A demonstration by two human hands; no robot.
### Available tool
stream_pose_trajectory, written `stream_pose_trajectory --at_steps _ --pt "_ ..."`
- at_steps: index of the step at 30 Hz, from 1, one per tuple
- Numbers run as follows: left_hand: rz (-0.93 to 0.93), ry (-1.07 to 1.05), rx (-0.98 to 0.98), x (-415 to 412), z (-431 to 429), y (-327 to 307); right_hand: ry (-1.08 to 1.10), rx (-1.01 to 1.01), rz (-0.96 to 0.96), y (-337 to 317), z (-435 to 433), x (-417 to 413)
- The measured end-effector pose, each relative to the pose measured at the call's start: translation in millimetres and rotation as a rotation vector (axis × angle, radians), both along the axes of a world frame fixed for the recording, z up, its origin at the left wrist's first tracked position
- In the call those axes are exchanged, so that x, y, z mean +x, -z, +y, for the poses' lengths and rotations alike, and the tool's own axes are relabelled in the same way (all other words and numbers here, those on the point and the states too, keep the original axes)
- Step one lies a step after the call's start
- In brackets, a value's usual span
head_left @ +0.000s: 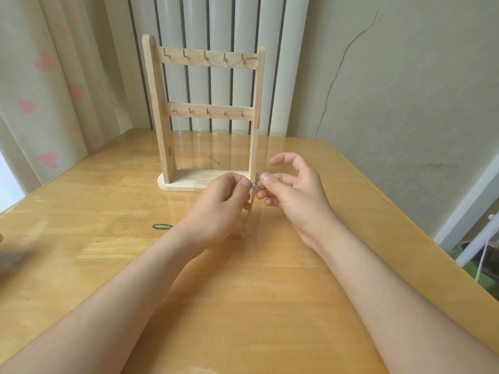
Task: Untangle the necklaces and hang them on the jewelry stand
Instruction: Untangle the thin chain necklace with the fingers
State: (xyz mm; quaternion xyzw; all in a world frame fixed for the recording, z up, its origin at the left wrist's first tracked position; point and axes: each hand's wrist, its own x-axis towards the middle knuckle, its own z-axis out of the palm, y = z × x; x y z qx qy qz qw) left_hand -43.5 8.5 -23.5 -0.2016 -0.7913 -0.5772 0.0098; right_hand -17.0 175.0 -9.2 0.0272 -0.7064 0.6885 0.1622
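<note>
Honey-coloured glossy wood fills the near ground: a table (256, 306) over which two bare forearms reach forward from the bottom edge. A thin dark-green elastic loop (162, 226) lies flat on the tabletop, left of the left wrist and apart from it.

Further in, the two hands meet above the table with a small tangle of fine silver chain necklaces (254, 184) between them. The left hand (218, 203) has its fingers curled in and pinches the tangle from the left. The right hand (294, 195) pinches it from the right between thumb and the middle fingers, while its forefinger is lifted free and arched above. A short run of chain hangs down from the knot between the fingertips; how many strands it holds is too fine to tell.

Just behind the hands stands an upright pale wooden jewelry stand (159, 109) on a flat base, with two crossbars, each carrying a row of five small brass hooks (205, 55). All the hooks are bare.

Behind the table rise a white column radiator (244, 22), a cream curtain with pink hearts (54, 76) at left, and a cracked pale wall (405, 90) at right.
</note>
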Motion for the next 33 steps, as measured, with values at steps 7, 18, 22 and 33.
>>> stream_pose_trajectory --at_steps 7,18,22,33 --pt "0.030 -0.057 0.000 -2.4 -1.1 1.3 0.083 0.269 0.047 -3.8 -2.0 4.7" --pt "0.139 -0.092 0.032 0.7 -3.2 -2.1 0.191 0.459 0.131 -0.8 -0.2 3.6" --pt "0.134 -0.104 0.095 -0.1 -3.3 -3.3 0.114 0.443 0.088 -2.0 -0.5 4.5" --pt "-0.033 -0.065 0.184 0.5 -3.9 -5.6 -0.055 0.360 -0.084 0.9 -1.7 5.2"
